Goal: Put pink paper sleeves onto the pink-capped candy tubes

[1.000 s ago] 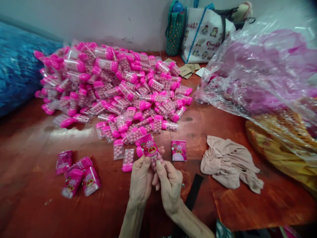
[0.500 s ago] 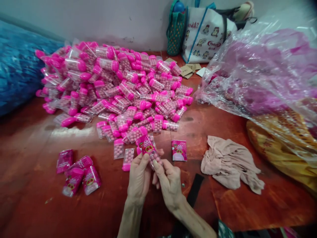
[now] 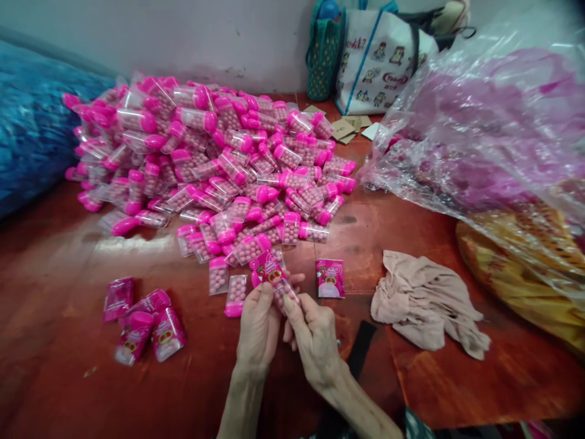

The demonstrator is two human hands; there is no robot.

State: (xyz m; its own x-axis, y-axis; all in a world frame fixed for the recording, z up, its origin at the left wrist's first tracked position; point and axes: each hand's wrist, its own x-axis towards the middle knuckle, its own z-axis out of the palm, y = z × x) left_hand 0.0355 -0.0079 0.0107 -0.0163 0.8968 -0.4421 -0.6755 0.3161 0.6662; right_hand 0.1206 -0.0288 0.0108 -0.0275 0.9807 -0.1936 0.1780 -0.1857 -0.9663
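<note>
My left hand pinches a printed pink sleeve between thumb and fingers. Lower down, a small clear container of pink candy balls is gripped by my right hand, its thumb pressed on the front. The container's upper part lies behind or inside the sleeve; I cannot tell which. Beyond both hands lies a large heap of similar pink-capped containers. Just right of the fingers a flat stack of printed sleeves rests on the red surface. Several containers wrapped in printed sleeves lie at the left.
A crumpled beige cloth lies at the right, near a yellow bag and a big clear plastic bag. Blue plastic bulges at the left edge. Cardboard pieces and a white tote bag are by the wall.
Both hands keep their hold on the sleeve and container, almost in the same place. The view has shifted very slightly; nothing else has visibly moved.
</note>
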